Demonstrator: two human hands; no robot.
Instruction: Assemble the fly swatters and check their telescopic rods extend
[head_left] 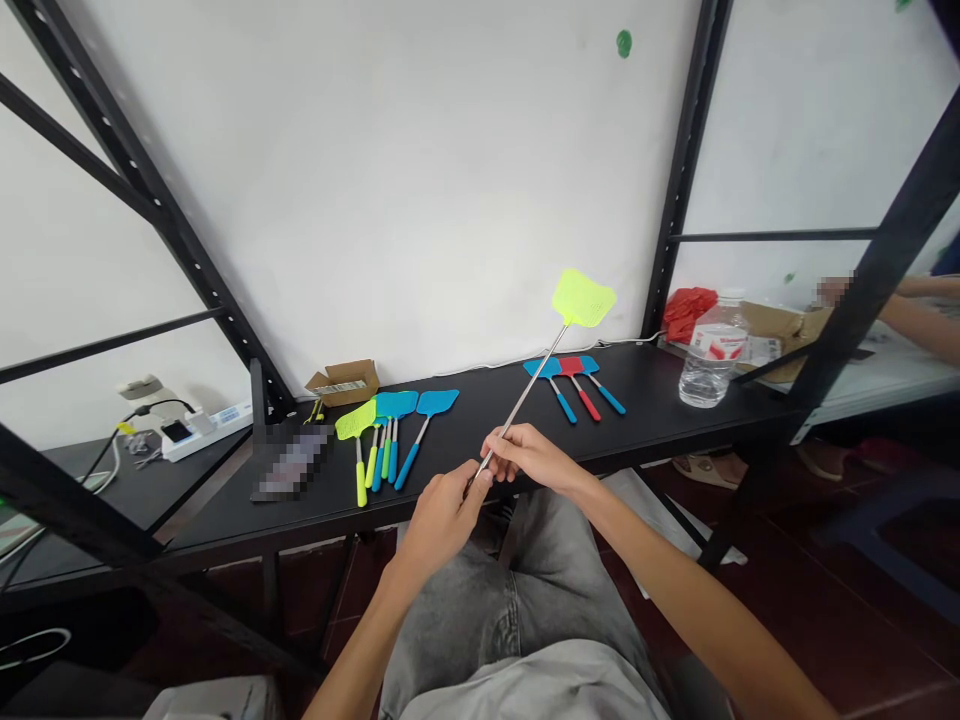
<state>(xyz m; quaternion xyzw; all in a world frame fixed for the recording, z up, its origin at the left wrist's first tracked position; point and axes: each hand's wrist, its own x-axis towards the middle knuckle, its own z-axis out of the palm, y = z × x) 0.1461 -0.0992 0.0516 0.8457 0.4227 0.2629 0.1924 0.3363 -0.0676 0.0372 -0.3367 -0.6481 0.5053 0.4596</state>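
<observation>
You hold a yellow-green plastic fly swatter with a long, thin, shiny metal rod (532,382) in both hands, up in the air over your lap and in front of the long black table (487,405). Your left hand (442,515) pinches the very bottom end of the rod between thumb and fingertips. Your right hand (534,458) pinches the rod just above it, so the two hands almost touch. From your fingers the rod slants up, away from you and to the right. The flat net head (583,298) is at the far top end, well apart from both hands. Your right hand is the nearer one to it. More coloured fly swatters (390,430) lie flat on the table.
</observation>
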